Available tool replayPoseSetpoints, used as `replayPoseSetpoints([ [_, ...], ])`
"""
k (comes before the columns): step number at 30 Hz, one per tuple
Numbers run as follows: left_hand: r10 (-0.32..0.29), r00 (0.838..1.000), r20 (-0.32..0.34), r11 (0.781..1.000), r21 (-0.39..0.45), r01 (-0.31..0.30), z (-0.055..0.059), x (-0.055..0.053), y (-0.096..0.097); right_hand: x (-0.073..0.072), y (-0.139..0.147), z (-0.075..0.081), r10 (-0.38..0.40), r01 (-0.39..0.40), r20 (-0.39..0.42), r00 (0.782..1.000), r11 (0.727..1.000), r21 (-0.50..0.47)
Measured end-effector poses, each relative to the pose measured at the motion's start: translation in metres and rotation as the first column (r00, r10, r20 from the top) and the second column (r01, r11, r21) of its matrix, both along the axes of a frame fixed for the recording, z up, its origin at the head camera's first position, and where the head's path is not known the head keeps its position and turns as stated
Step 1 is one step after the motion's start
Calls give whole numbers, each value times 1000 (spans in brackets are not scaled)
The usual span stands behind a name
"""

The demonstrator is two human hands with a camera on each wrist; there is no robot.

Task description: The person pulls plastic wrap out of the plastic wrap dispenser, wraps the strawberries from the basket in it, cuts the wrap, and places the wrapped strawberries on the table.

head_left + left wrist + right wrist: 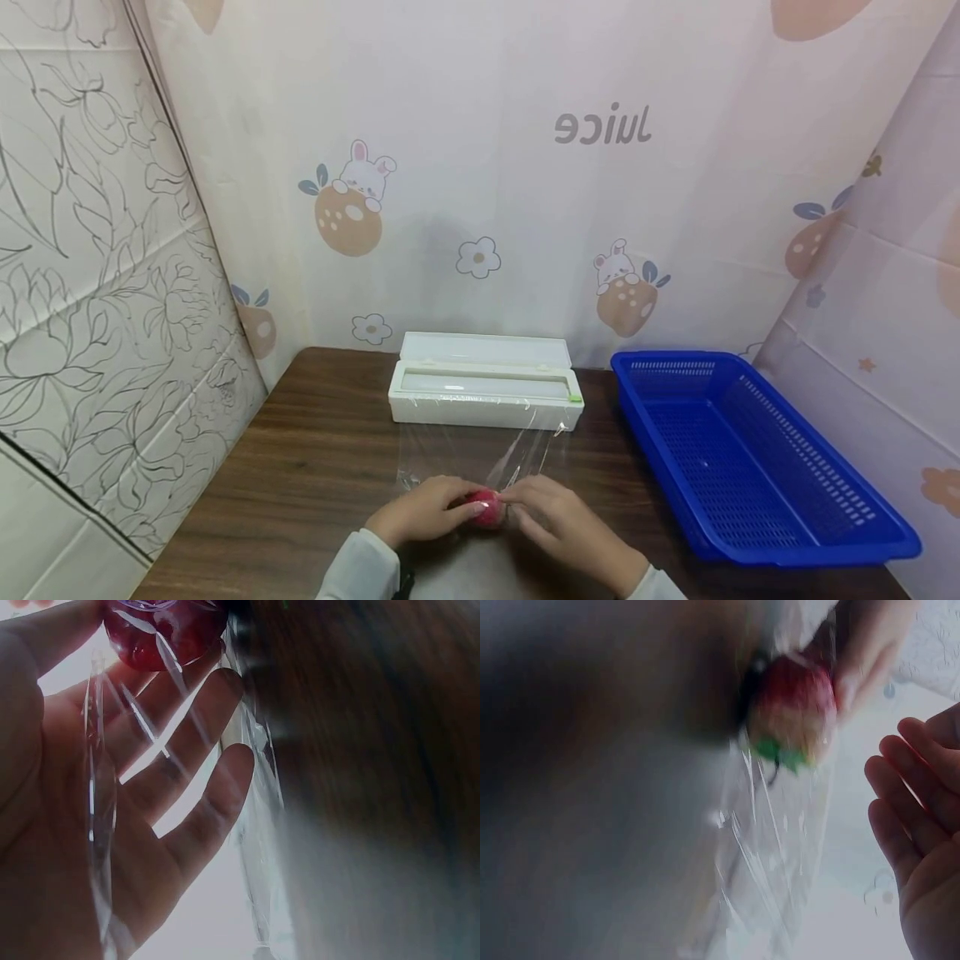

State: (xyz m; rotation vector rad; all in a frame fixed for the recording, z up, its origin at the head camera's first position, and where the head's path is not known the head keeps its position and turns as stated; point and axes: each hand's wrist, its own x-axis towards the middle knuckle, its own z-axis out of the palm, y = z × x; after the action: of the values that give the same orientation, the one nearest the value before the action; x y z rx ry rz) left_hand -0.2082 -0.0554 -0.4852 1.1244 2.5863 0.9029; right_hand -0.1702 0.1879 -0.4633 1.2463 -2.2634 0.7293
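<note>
A strawberry-like red fruit (487,508), pale toward its green leaves (780,754) and thin stem, is covered by clear cling film (450,454). My left hand (427,510) holds it between thumb and fingers, and the other fingers spread out behind the film in the left wrist view. My right hand (558,525) is just right of the fruit; in the right wrist view its fingers (900,825) are slightly bent with nothing gripped. The film runs down from the white cling film dispenser (483,412), whose lid (483,348) stands raised.
A blue plastic basket (660,467) with slotted walls stands on the right of the brown wooden table (300,467). A small green piece (575,398) sits at the dispenser's right end. Printed curtains (487,183) hang behind the table.
</note>
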Motion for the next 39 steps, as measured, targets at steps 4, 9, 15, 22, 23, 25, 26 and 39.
replayPoseSetpoints([
  [4, 12, 999, 45, 998, 58, -15, -1, -1, 0, 5, -10, -8, 43, -43, 0, 999, 999, 6],
  [9, 23, 997, 68, 996, 82, -28, -1, -1, 0, 6, -13, -18, 4, -6, 29, 1000, 999, 50],
  [15, 46, 997, 55, 997, 67, -49, -3, -2, 1, 3, -13, -24, -25, 22, 37, 999, 997, 68],
  [22, 88, 995, 48, 995, 45, -90, -5, -3, 1, 0, -14, -24, -70, 62, 96, 993, 994, 88],
  [23, 94, 995, 40, 994, 44, -96, -5, -4, 1, -1, -14, -24, -80, 71, 97, 992, 993, 92],
  [25, 104, 994, 28, 994, 41, -105, -5, -4, 0, -1, -15, -25, -101, 92, 87, 991, 991, 101],
  [26, 108, 994, 22, 993, 43, -109, -5, -4, 0, -2, -16, -25, -111, 102, 82, 990, 989, 106],
  [39, 178, 984, -6, 983, 38, -177, -6, -10, -7, -9, -22, -23, -165, 153, 89, 982, 980, 125],
])
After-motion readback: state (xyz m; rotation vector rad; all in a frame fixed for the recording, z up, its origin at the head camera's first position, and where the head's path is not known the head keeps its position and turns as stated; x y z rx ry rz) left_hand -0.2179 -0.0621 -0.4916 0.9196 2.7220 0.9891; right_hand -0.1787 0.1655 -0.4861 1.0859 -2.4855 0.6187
